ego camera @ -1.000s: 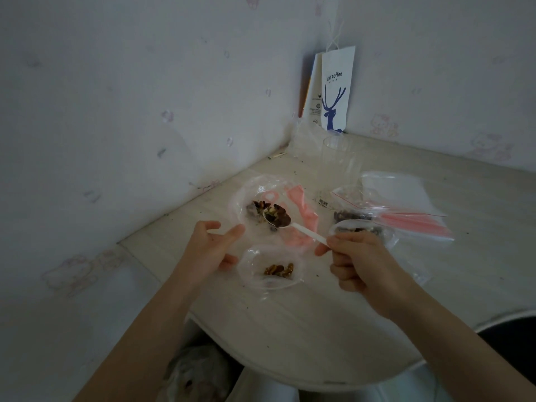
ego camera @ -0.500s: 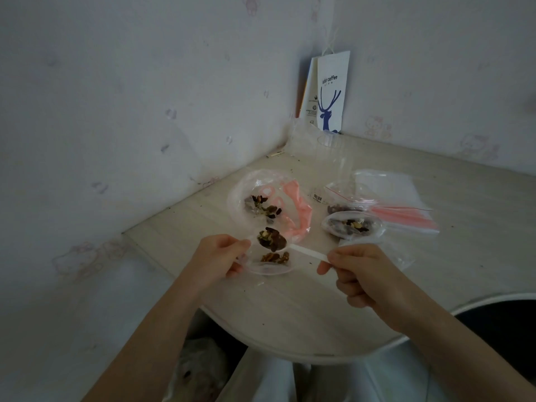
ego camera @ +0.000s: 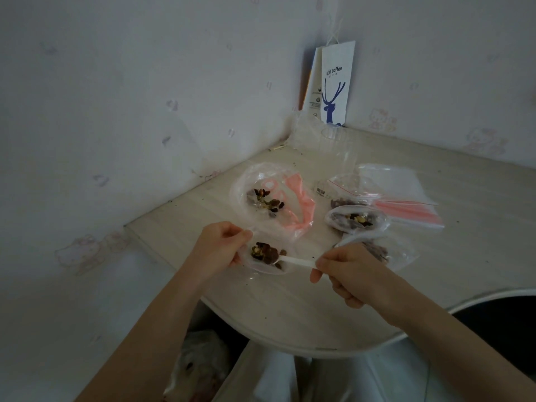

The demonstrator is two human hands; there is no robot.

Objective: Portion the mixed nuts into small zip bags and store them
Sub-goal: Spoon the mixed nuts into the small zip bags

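My left hand [ego camera: 218, 248] pinches the mouth of a small clear zip bag [ego camera: 268, 268] at the table's near edge, holding it open. My right hand [ego camera: 345, 271] grips the handle of a white plastic spoon [ego camera: 298, 262]. The spoon's bowl, heaped with mixed nuts [ego camera: 265, 252], sits inside the bag's mouth. Behind them lies the large clear bag with pink trim [ego camera: 301, 210], holding the remaining mixed nuts [ego camera: 268, 201]. Two filled small bags [ego camera: 355, 220] lie to the right, one [ego camera: 385, 252] partly behind my right hand.
A stack of unused zip bags with pink strips [ego camera: 406, 204] lies at the right. A clear plastic cup [ego camera: 336, 140] and a white paper coffee bag [ego camera: 336, 85] stand in the wall corner. The pale table [ego camera: 290, 314] curves at its near edge; a dark round object [ego camera: 504, 317] sits lower right.
My right hand has carried the loaded spoon from the large bag toward me, into the mouth of the small bag that my left hand holds open.
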